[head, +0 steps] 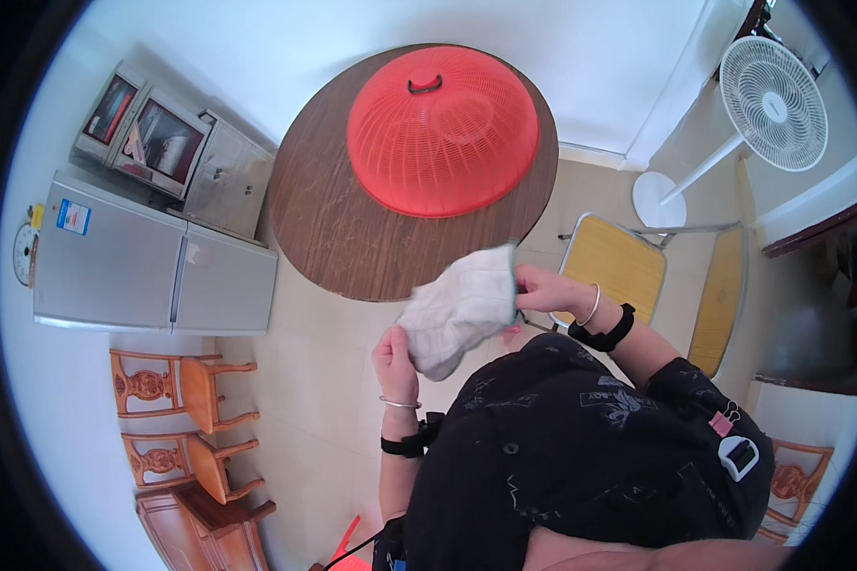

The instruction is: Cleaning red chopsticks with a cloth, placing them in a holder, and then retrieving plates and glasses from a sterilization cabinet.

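A white cloth (460, 303) with a thin green edge hangs between my two hands, in front of my body and near the round table's front edge. My left hand (396, 364) pinches its lower left side between thumb and fingers. At the cloth's right edge, my right hand (551, 291) grips the green-trimmed border. Some of the right fingers are hidden behind the cloth. Beyond it stands the round wooden table (314, 221), which carries a red mesh food cover (443, 135) with a dark handle on top.
A folding chair (607, 268) stands right of the table, with a white pedestal fan (771, 107) behind it. To the left are a silver refrigerator (114, 257), a cabinet (225, 185) and carved wooden chairs (200, 392). Part of a red plastic object (348, 560) shows at the bottom.
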Tool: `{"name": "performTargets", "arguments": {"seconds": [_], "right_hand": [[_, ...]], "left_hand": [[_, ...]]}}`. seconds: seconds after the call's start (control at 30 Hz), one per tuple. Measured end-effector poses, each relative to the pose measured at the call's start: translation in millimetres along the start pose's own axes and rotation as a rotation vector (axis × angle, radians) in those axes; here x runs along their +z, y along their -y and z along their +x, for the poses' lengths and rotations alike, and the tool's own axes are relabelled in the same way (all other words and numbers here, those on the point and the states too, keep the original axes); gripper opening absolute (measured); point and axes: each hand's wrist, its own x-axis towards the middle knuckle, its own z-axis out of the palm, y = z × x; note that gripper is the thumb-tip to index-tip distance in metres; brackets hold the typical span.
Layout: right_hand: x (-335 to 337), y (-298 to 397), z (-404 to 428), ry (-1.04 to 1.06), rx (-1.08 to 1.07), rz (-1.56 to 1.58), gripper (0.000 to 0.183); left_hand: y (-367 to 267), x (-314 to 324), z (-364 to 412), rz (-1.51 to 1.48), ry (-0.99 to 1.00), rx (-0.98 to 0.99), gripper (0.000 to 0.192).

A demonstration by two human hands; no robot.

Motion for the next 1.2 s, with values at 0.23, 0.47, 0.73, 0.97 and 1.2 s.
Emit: {"name": "performTargets", "arguments": {"seconds": [0.23, 0.47, 0.73, 0.97, 1.2], "right_hand": [[-119, -6, 85, 0.026, 0.178, 0.180, 0.029], [-189, -45, 222, -0.049, 0.118, 0.005, 0.021], [-265, -51, 435, -0.466, -0.022, -0.778, 0.023], [-357, -13, 522, -0.707, -0.179, -1.188, 0.035], [-358, -19, 679, -0.673, -0.074, -1.496, 0.034]], "left_hand": [[-13, 63, 147, 0.005, -0.003, 0.062, 0.027], [-6, 47, 297, 0.123, 0.019, -0.014, 0.023], [12, -37, 501, 0.047, 0.083, -0.066, 0.019], [3, -24, 565, -0.114, 0.074, -0.066, 0.020], [22, -162, 681, 0.087, -0.006, -0.175, 0.027]]}}
